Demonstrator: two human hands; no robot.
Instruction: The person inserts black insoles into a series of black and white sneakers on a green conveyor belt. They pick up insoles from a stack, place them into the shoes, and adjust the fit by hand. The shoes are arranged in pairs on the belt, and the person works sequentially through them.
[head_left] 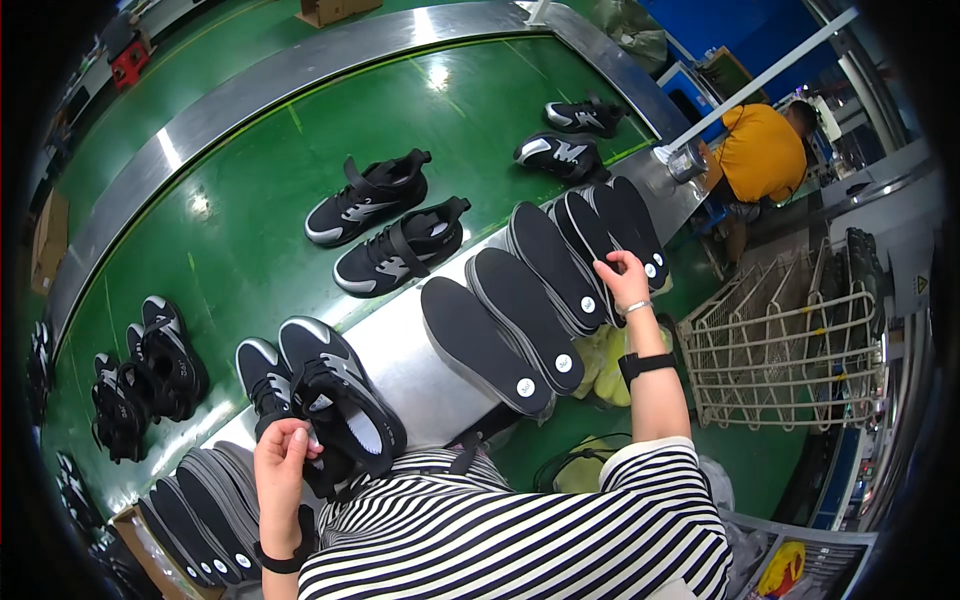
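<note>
My left hand (283, 458) grips the heel opening of a black and grey sneaker (340, 392) that rests on the metal rim (420, 375) of a green conveyor belt (260, 170). A second sneaker (262, 378) lies just to its left. My right hand (624, 280) reaches out to a fanned row of black insoles (545, 290) laid along the same rim, fingers pinched on one insole near the far end of the row. Both wrists wear black bands.
Pairs of black sneakers (385, 222) ride on the belt, more at the far end (565, 135) and at the left (150, 375). A stack of grey insoles (205, 510) sits at my lower left. A white wire cart (790, 345) stands to the right. A person in an orange shirt (760, 150) works beyond.
</note>
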